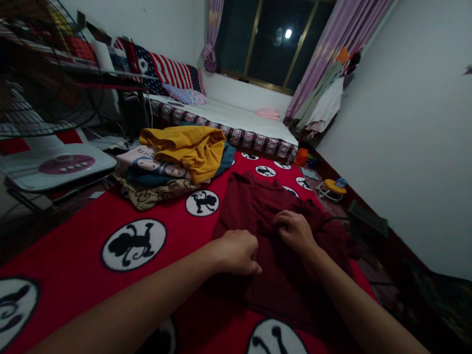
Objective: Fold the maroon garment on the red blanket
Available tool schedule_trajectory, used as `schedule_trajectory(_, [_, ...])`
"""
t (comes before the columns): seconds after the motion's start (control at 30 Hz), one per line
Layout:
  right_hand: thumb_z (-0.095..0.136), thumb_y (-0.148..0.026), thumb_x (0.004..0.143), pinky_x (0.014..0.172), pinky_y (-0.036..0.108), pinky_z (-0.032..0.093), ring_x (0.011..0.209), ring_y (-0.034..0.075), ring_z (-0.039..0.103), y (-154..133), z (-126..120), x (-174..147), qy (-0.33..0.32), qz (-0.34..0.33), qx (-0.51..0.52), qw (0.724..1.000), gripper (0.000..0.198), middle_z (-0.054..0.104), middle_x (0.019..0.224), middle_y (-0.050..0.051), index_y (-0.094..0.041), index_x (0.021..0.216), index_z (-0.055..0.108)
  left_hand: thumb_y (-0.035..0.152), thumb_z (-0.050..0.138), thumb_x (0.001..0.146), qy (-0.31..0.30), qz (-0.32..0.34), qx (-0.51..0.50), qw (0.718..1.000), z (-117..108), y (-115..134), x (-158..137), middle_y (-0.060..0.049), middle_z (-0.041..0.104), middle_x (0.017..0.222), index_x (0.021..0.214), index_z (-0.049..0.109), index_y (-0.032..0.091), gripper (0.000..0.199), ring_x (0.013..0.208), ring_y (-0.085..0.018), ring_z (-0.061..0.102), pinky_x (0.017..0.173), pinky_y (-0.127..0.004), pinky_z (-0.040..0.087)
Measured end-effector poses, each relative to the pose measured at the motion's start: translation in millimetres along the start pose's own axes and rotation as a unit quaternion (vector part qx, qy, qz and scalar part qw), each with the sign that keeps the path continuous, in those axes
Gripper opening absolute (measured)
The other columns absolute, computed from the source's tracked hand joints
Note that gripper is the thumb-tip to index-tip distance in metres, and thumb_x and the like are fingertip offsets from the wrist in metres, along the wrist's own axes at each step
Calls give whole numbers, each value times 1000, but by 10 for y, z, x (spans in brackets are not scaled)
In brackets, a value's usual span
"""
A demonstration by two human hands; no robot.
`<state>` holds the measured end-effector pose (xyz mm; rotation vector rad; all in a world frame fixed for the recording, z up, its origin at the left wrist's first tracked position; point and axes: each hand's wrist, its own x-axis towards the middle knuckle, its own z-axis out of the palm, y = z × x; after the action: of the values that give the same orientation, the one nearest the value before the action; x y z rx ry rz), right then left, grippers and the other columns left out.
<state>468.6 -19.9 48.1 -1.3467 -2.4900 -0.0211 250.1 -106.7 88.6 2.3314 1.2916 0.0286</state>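
A dark red shirt (273, 290) lies spread on a red blanket (84, 246) in front of me, with creases across its upper part. My left hand (238, 251) is closed over the left side of the shirt, fingers curled down and thumb toward the fabric. Higher up and to the right, my right hand (294, 230) pinches the shirt's cloth near its middle. The fingertips of both hands are partly hidden. To the left of the shirt is a pile of clothes, with a yellow garment (195, 147) on top and a tan patterned one (151, 194) at the bottom.
A white-based fan (59, 162) stands at the left beside a cluttered table (114, 76). Beyond the blanket is a low bed (236, 110) under a window. Along the right wall are a small yellow-topped stool (335, 187) and hanging clothes (326, 103).
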Motion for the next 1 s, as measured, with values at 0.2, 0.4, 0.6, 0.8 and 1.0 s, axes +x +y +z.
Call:
schedule_trajectory(0.2, [57, -25, 83, 83, 33, 44, 104, 25, 57, 245, 154, 530, 71, 138, -83, 984, 27, 63, 112, 9, -20, 108, 65, 27, 45, 92, 282, -75, -11, 956, 111, -208, 447, -7, 68, 101, 102, 66, 22, 24, 95, -20, 64, 84, -31, 51])
schedule_trajectory(0.4, [54, -27, 85, 79, 34, 42, 103, 25, 55, 425, 247, 768, 53, 189, -131, 972, 15, 63, 108, 10, -18, 81, 66, 11, 45, 86, 363, -52, 15, 930, 473, -592, 734, -12, 41, 145, 138, 42, 16, 52, 135, -22, 37, 114, -41, 29])
schedule_trajectory(0.6, [54, -35, 85, 75, 32, 41, 93, 24, 59, 496, 255, 852, 63, 211, -142, 965, 20, 65, 98, 8, -19, 81, 65, 24, 44, 90, 313, -98, 38, 944, 624, -681, 807, -16, 28, 154, 144, 33, 10, 57, 144, -28, 20, 117, -50, 19])
schedule_trajectory(0.8, [61, -38, 81, 74, 32, 42, 100, 25, 56, 392, 398, 1034, -9, 200, -110, 974, 20, 64, 105, 9, -19, 82, 69, 29, 40, 93, 305, -98, 47, 946, 637, -677, 807, -16, 30, 153, 144, 37, 10, 54, 143, -29, 21, 118, -47, 17])
schedule_trajectory(1.0, [54, -28, 84, 80, 39, 39, 99, 28, 53, 479, 286, 1025, 130, 174, -172, 961, 19, 65, 104, 10, -17, 81, 69, 29, 39, 95, 293, -88, 50, 951, 641, -666, 808, -17, 29, 153, 143, 39, 12, 52, 143, -30, 21, 117, -45, 20])
